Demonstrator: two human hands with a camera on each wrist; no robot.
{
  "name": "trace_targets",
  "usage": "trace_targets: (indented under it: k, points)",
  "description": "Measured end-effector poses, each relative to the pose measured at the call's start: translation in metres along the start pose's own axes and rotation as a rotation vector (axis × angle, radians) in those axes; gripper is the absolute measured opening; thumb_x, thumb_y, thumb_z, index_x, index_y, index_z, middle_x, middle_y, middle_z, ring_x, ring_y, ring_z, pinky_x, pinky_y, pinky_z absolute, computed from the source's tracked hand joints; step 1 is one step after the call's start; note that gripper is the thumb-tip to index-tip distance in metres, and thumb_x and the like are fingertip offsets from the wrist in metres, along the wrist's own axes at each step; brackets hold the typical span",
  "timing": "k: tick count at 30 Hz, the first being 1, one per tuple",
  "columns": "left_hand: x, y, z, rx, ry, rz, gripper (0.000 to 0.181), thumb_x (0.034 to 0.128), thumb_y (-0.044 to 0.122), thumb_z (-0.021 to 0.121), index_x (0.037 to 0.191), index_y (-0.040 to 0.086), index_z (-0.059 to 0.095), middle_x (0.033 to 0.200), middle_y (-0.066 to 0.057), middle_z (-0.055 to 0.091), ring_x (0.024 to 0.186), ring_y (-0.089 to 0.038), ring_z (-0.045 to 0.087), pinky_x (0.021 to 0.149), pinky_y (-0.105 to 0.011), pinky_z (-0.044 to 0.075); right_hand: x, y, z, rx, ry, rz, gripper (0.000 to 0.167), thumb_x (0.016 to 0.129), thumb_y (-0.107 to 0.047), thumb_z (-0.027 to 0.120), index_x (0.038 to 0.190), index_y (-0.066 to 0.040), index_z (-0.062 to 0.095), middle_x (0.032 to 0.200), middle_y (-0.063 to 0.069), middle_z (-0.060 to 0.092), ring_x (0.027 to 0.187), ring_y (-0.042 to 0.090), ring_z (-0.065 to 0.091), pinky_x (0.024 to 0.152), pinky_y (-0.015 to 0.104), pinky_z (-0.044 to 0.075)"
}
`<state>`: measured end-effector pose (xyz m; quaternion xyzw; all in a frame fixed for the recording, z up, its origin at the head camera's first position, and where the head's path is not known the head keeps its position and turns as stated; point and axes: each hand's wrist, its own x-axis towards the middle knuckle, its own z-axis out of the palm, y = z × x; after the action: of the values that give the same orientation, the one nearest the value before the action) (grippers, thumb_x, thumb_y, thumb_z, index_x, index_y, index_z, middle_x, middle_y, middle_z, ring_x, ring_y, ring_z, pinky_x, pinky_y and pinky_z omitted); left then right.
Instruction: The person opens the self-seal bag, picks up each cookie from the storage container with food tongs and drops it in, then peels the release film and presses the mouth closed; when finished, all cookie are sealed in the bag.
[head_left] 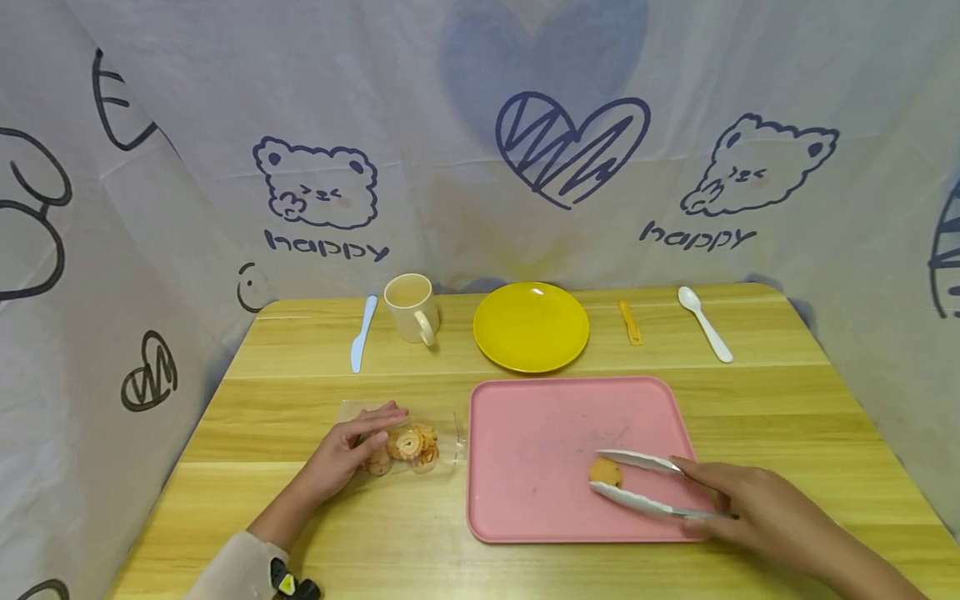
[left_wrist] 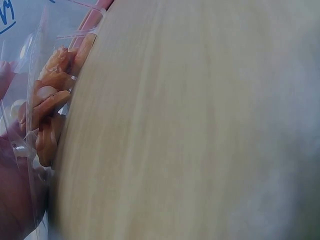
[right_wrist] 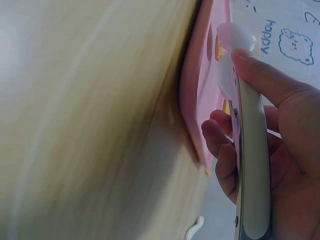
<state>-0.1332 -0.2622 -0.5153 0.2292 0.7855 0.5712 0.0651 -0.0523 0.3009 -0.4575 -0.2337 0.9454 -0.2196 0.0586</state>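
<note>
My right hand (head_left: pixel 757 500) grips metal tongs (right_wrist: pixel 254 160) with pale scalloped tips. Between those tips is a round cookie (head_left: pixel 606 472) with dark specks, over the right part of the pink tray (head_left: pixel 555 417); whether it touches the tray I cannot tell. On the left, my left hand (head_left: pixel 348 454) rests on a clear plastic bag (head_left: pixel 442 417), fingers stretched across it. Several cookies (head_left: pixel 416 446) lie inside that bag, partly covered by the hand. The left wrist view shows the bagged cookies (left_wrist: pixel 52 95) close up, part of the hand behind the plastic.
Along the back stand a light blue knife (head_left: pixel 363 333), a cream mug (head_left: pixel 412 308), a yellow plate (head_left: pixel 531 327), a small orange utensil (head_left: pixel 630 323) and a white spoon (head_left: pixel 705 325). A printed cloth (head_left: pixel 450 167) hangs behind the wooden table (head_left: pixel 390 542).
</note>
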Motion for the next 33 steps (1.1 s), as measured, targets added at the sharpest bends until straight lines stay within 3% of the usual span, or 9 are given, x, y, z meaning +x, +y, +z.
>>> trace_targets:
  k: [9,16,19,22,24,26,28,31,33]
  points:
    - [0.000,0.000,0.000,0.006,0.001,0.005,0.035,0.1061,0.005,0.055,0.139,0.002,0.064,0.146,-0.018,0.059,0.152,-0.021,0.036,0.121,-0.069,0.001,0.030,-0.015,0.003,0.016,-0.028,-0.055,0.066,0.090,-0.052,0.077,0.146,-0.020,0.061,0.074,-0.020,0.046,0.063,-0.004,0.040,0.059,0.019,0.037]
    - [-0.001,0.002,0.000,0.002,0.003,-0.003,0.035,0.1062,0.005,0.055,0.139,0.002,0.064,0.146,-0.018,0.058,0.152,-0.021,0.036,0.121,-0.069,0.003,0.057,-0.032,0.008,0.018,-0.004,-0.175,0.066,0.087,-0.043,0.082,0.145,-0.017,0.062,0.074,-0.018,0.048,0.065,-0.004,0.040,0.061,0.019,0.039]
    - [-0.001,0.003,0.001,0.001,0.002,-0.016,0.035,0.1064,0.007,0.055,0.140,0.003,0.064,0.147,-0.017,0.058,0.152,-0.023,0.035,0.127,-0.046,0.013,0.070,-0.041,0.011,0.044,-0.024,-0.182,0.068,0.087,-0.042,0.083,0.146,-0.016,0.061,0.080,-0.016,0.055,0.069,-0.001,0.045,0.065,0.020,0.040]
    - [-0.001,0.003,0.001,-0.005,0.000,-0.022,0.035,0.1065,0.007,0.055,0.140,0.004,0.064,0.148,-0.016,0.058,0.153,-0.025,0.034,0.120,-0.019,0.021,0.084,-0.050,0.016,0.041,-0.039,-0.191,0.069,0.087,-0.042,0.083,0.148,-0.017,0.059,0.100,-0.012,0.071,0.079,0.002,0.055,0.072,0.023,0.047]
    - [0.000,0.003,0.001,-0.007,0.000,-0.022,0.035,0.1064,0.007,0.055,0.140,0.004,0.064,0.148,-0.016,0.058,0.153,-0.027,0.033,0.114,-0.010,0.021,0.092,-0.057,0.019,0.029,-0.038,-0.213,0.070,0.088,-0.043,0.082,0.148,-0.017,0.059,0.115,-0.007,0.074,0.090,0.004,0.063,0.080,0.028,0.054]
    - [0.000,0.003,0.001,-0.004,0.001,-0.026,0.035,0.1065,0.007,0.055,0.140,0.004,0.064,0.148,-0.015,0.058,0.153,-0.027,0.033,0.117,-0.015,0.021,0.100,-0.063,0.022,0.013,-0.040,-0.226,0.070,0.088,-0.045,0.081,0.148,-0.017,0.059,0.127,-0.004,0.072,0.101,0.008,0.067,0.087,0.035,0.057]
    - [-0.001,0.004,0.001,-0.002,0.002,-0.030,0.035,0.1065,0.007,0.055,0.140,0.004,0.064,0.148,-0.015,0.058,0.153,-0.027,0.033,0.124,-0.031,0.019,0.108,-0.070,0.025,-0.003,-0.042,-0.235,0.070,0.089,-0.047,0.080,0.148,-0.017,0.058,0.130,-0.003,0.071,0.112,0.010,0.068,0.094,0.040,0.056]
    - [-0.001,0.004,0.001,-0.003,0.003,-0.033,0.035,0.1064,0.007,0.055,0.140,0.003,0.064,0.149,-0.015,0.057,0.153,-0.028,0.033,0.123,-0.057,0.014,0.118,-0.081,0.028,-0.005,-0.058,-0.225,0.070,0.090,-0.048,0.079,0.149,-0.018,0.057,0.130,-0.003,0.071,0.107,0.010,0.067,0.093,0.039,0.056]
    - [-0.001,0.004,0.001,-0.003,0.004,-0.033,0.035,0.1065,0.007,0.055,0.140,0.004,0.064,0.149,-0.015,0.057,0.153,-0.029,0.033,0.123,-0.059,0.013,0.125,-0.087,0.031,0.000,-0.065,-0.221,0.071,0.089,-0.047,0.080,0.150,-0.019,0.057,0.130,-0.003,0.071,0.104,0.010,0.067,0.091,0.038,0.056]
